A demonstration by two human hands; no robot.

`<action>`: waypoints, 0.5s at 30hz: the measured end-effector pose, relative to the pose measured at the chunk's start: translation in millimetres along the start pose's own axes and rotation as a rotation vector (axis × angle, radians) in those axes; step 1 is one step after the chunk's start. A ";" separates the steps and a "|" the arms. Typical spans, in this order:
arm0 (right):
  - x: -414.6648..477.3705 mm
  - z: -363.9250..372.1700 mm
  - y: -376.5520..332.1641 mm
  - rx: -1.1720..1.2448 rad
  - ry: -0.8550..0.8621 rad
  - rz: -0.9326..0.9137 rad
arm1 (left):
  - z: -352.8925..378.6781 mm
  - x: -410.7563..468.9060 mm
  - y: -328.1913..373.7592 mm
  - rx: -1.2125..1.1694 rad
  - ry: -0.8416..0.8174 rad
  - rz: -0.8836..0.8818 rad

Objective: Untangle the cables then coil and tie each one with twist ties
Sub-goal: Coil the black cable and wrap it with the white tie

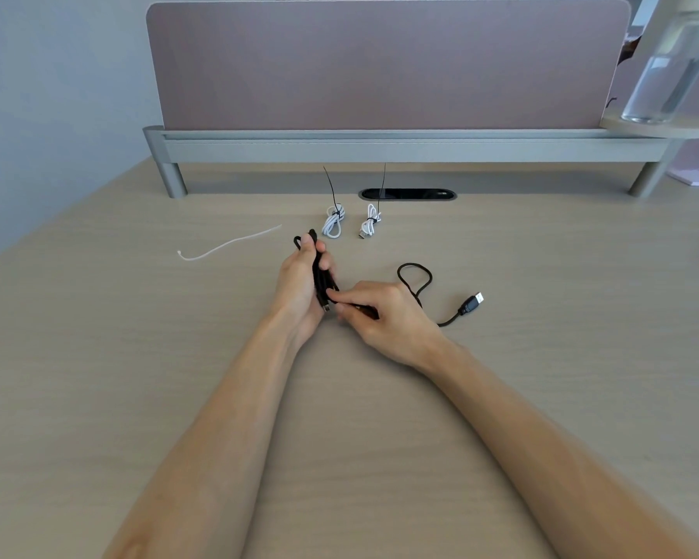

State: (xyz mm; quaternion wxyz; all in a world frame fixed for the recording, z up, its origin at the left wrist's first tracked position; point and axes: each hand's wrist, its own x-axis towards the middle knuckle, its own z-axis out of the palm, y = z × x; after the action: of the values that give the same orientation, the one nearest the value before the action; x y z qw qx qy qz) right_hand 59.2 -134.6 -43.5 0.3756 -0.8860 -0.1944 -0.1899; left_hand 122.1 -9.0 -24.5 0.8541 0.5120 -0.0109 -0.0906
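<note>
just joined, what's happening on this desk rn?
A person is coiling a black USB cable: the left hand grips the folded bundle, the right hand pinches the next stretch; the tail with its silver USB plug lies loose on the beige wooden desk. Two white cable coils behind are already tied with black ties. A loose white tie lies to the left.

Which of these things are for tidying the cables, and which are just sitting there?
For the job: black cable, gripped by left hand and pinched by right hand; loose white tie; two white cables, already coiled and tied.

Just lying about: water bottle; pink divider; cable slot.
</note>
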 end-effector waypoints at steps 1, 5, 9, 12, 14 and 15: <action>-0.2 0.0 0.2 0.005 -0.005 0.001 | -0.4 0.3 0.0 -0.068 -0.004 -0.006; -1.8 -0.3 -2.9 0.007 -0.036 0.001 | -0.8 -1.4 2.5 -0.164 -0.018 -0.069; -1.7 -8.6 1.0 -0.117 -0.097 -0.001 | -4.4 -3.3 7.7 0.151 -0.056 -0.100; -0.5 -22.9 13.2 -0.371 -0.106 -0.003 | -3.7 -7.0 5.3 0.580 -0.103 -0.047; -0.3 -34.5 21.1 -0.448 -0.067 0.033 | -1.4 -8.6 4.3 0.816 -0.158 -0.025; -0.9 -39.7 24.6 -0.475 -0.044 0.069 | -0.4 -9.2 4.6 0.901 -0.191 -0.029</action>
State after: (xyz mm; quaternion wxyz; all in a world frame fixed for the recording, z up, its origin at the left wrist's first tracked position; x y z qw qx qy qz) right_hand 62.8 -179.9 -32.9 0.1588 -0.9595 -0.1219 -0.1982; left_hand 113.8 -5.0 -20.0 0.5401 0.8218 -0.1208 -0.1353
